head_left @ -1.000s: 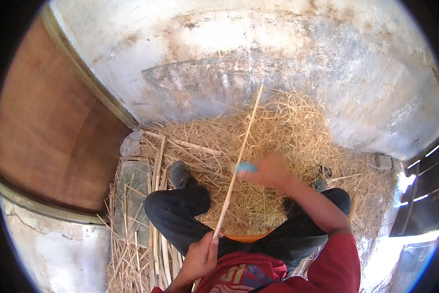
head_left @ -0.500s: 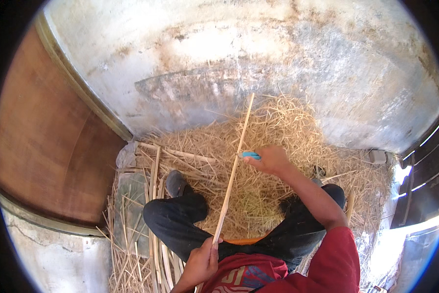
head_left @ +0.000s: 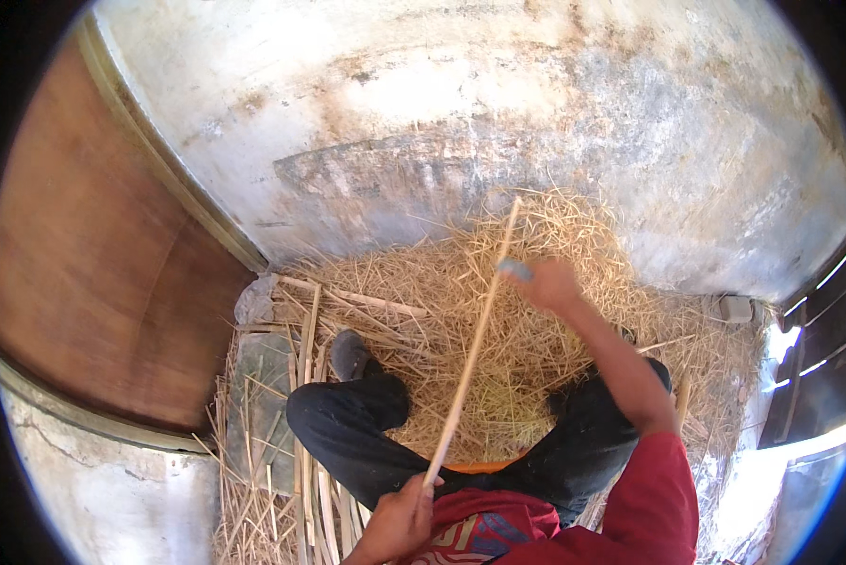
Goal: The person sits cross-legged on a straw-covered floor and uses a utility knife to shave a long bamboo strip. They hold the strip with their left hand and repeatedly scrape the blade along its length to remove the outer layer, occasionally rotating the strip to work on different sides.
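Observation:
A long pale bamboo strip [head_left: 471,363] slants up and away from my lap, its far end over a heap of shavings. My left hand [head_left: 399,520] is closed around the strip's near end, by my waist. Toward its far end, my right hand [head_left: 552,285] grips a small blue-handled tool [head_left: 514,270] against the strip. Motion blurs the tool, and its blade, if any, cannot be made out. My knees are bent apart on either side of the strip.
Curly straw-coloured shavings [head_left: 574,235] pile up against a stained whitewashed wall [head_left: 404,113]. Several loose bamboo strips [head_left: 305,414] lie left of my left leg, partly over a grey slab [head_left: 263,395]. A brown wooden panel [head_left: 103,254] stands at the left. A small block [head_left: 735,309] sits at the right.
My right hand has slid the blue-handled tool farther along the strip, toward its far end. The strip's far end has shifted slightly right and lower. My left hand keeps its hold.

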`<state>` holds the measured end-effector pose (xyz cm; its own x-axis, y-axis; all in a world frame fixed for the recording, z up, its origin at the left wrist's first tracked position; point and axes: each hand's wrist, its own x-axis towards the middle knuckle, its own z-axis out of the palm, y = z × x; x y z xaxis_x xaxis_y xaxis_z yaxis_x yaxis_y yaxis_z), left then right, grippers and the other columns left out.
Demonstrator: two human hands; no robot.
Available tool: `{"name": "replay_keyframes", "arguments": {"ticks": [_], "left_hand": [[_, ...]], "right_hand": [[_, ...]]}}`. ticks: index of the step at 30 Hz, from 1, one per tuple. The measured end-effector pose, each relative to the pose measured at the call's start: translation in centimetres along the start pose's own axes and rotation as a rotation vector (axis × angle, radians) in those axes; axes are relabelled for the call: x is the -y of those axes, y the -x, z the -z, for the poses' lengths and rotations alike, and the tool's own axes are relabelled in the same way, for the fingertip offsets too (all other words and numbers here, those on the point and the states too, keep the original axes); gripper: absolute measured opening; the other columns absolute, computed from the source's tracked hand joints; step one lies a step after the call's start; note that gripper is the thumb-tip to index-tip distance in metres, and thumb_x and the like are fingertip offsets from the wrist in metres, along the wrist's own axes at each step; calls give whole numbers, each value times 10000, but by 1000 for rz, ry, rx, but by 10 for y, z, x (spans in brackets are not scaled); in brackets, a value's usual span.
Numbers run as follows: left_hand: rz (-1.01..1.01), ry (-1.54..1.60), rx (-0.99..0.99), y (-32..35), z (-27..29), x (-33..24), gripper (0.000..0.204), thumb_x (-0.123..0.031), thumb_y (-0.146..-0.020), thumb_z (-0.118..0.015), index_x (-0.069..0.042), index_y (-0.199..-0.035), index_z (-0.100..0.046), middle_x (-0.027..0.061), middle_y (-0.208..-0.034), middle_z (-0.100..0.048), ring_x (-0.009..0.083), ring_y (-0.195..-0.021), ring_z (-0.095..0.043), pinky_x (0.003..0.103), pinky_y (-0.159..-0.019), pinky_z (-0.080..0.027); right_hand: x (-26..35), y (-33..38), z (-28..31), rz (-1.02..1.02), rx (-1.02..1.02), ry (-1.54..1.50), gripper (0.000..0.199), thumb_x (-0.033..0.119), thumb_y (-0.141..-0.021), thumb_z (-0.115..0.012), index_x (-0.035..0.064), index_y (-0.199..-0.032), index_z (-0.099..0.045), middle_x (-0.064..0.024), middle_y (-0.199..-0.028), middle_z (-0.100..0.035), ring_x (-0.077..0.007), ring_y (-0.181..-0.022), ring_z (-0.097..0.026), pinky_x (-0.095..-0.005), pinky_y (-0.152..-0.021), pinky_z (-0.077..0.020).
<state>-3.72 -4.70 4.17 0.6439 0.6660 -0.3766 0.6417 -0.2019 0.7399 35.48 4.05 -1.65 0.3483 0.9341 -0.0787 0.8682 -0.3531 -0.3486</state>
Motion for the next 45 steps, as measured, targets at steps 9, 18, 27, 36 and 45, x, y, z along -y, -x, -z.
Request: {"name": "replay_keyframes", "arguments": {"ticks": [9,18,27,36,45], "left_hand": [[-42,96,117,12,-4,10,266,-237,-991,-399,-29,-1101,-523,75,-616,-511,171,-552,-534,323,-532,-439],[-143,163,111,6,-6,21,328,-296,-998,-376,-28,-1089,-541,120,-795,-569,219,-704,-550,360,-649,-450],[102,644,159,-17,4,36,300,-263,-1006,-366,-16,-1106,-503,4,-517,-410,93,-411,-412,245,-422,-367],[2,1014,132,-74,6,5,311,-258,-1015,-360,-1,-1087,-519,-31,-520,-335,62,-371,-310,202,-384,-291],[66,1037,148,-83,-1,-14,303,-250,-994,-400,18,-1068,-522,-30,-512,-330,64,-376,-270,217,-411,-260]], "right_hand": [[-73,-30,-12,-274,-141,-11,807,739,-874,-194,78,-765,-644,-66,-565,-536,-227,-592,-603,-373,-545,-494],[-122,-56,8,-353,-226,-554,784,823,-802,-228,114,-539,-434,-32,-466,-403,-167,-411,-392,-357,-442,-367],[-72,-7,33,-270,438,-1358,775,800,-812,-57,121,-584,-354,44,-427,-259,-72,-329,-209,-231,-308,-204],[-14,36,36,60,269,-708,848,792,-775,70,112,-649,-421,22,-533,-345,-102,-480,-336,-267,-475,-316],[8,47,21,22,827,-1359,829,791,-798,29,110,-623,-409,51,-451,-279,-54,-374,-230,-220,-358,-200]]}}
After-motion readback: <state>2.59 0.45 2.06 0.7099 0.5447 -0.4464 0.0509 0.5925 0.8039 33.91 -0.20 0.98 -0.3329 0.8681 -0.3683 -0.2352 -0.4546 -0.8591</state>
